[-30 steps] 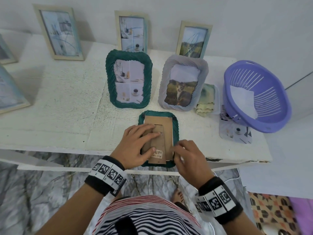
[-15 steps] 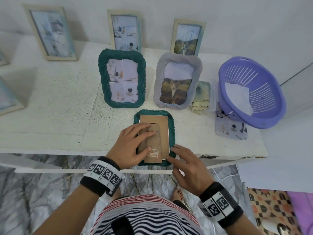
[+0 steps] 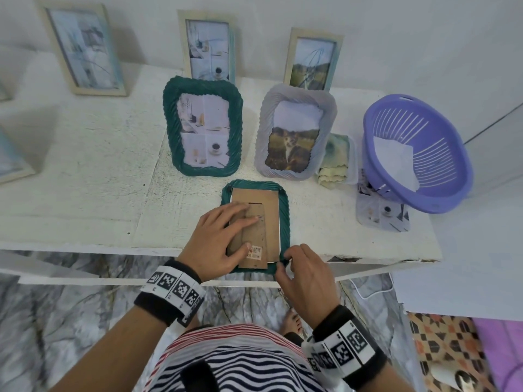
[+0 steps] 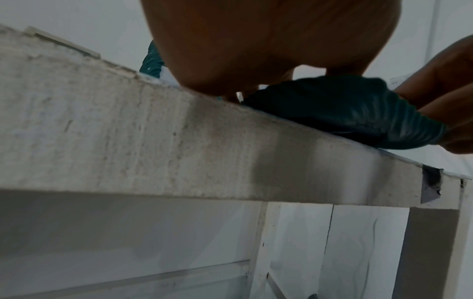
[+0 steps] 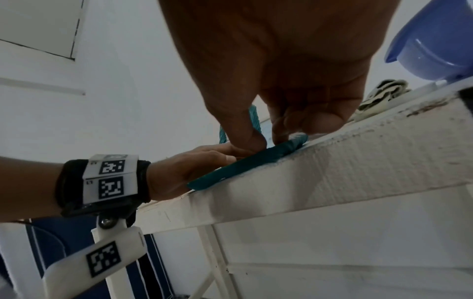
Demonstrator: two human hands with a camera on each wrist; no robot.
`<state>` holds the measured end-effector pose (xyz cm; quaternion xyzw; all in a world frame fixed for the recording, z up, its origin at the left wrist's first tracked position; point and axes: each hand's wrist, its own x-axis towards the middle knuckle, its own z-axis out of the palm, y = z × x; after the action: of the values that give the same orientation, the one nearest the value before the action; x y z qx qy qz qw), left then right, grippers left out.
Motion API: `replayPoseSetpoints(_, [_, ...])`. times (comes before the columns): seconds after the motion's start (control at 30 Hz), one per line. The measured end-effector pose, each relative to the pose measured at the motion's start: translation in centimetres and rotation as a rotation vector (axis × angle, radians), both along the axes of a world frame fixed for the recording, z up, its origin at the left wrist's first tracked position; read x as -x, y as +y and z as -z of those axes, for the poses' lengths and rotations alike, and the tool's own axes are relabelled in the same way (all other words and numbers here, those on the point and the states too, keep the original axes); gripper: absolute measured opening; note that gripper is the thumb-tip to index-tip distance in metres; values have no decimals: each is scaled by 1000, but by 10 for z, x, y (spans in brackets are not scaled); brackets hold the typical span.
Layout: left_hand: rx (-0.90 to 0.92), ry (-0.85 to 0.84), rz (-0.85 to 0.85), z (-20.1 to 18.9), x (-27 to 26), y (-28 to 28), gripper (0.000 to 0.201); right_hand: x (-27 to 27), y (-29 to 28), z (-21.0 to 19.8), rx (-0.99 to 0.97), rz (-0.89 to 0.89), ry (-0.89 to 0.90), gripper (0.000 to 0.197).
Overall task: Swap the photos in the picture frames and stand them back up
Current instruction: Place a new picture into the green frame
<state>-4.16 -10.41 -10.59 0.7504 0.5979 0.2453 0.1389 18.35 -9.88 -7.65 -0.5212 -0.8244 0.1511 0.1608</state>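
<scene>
Head view first: a small green frame (image 3: pixel 284 206) lies face down at the near edge of the white table (image 3: pixel 85 171), right under both hands, its brown cardboard back (image 3: pixel 268 205) turned up and its long side running away from the person toward the wall. The near end of the frame overhangs the table edge a little, as the left wrist view shows (image 4: pixel 358 113). The left hand (image 3: pixel 215 244) lies flat on the cardboard, fingers stretched out and spread, thumb beside a small barcode sticker (image 3: pixel 254 252), pressing down rather than gripping. The right hand (image 3: pixel 305 275) is at the frame's near right corner, fingers bent, and the right wrist view catches the thumb and fingertips (image 5: pixel 245 133) nipping the green rim there. Beyond the hands stand two bigger frames, upright and facing the person: a green one (image 3: pixel 202 125) ahead of the left hand, a grey one (image 3: pixel 295 131) ahead of the right. Further right of the right hand sits a purple basket (image 3: pixel 424 154), tilted, with a loose photo (image 3: pixel 382 216) lying flat just in front of it.
</scene>
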Motion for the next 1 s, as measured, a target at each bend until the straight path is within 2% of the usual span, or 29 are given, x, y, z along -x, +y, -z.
replayPoseSetpoints(0.27, [-2, 3, 1, 1, 0, 0, 49, 4, -3, -7, 28, 72, 28, 17])
replayPoseSetpoints(0.7, [2, -1, -7, 2, 0, 0, 48, 7, 5, -18, 292, 115, 12, 14])
replayPoseSetpoints(0.87, [-2, -4, -10, 2, 0, 0, 49, 6, 6, -26, 287, 127, -76, 18])
replayPoseSetpoints(1.0, [-2, -7, -9, 2, 0, -1, 49, 12, 5, -32, 271, 90, -214, 17])
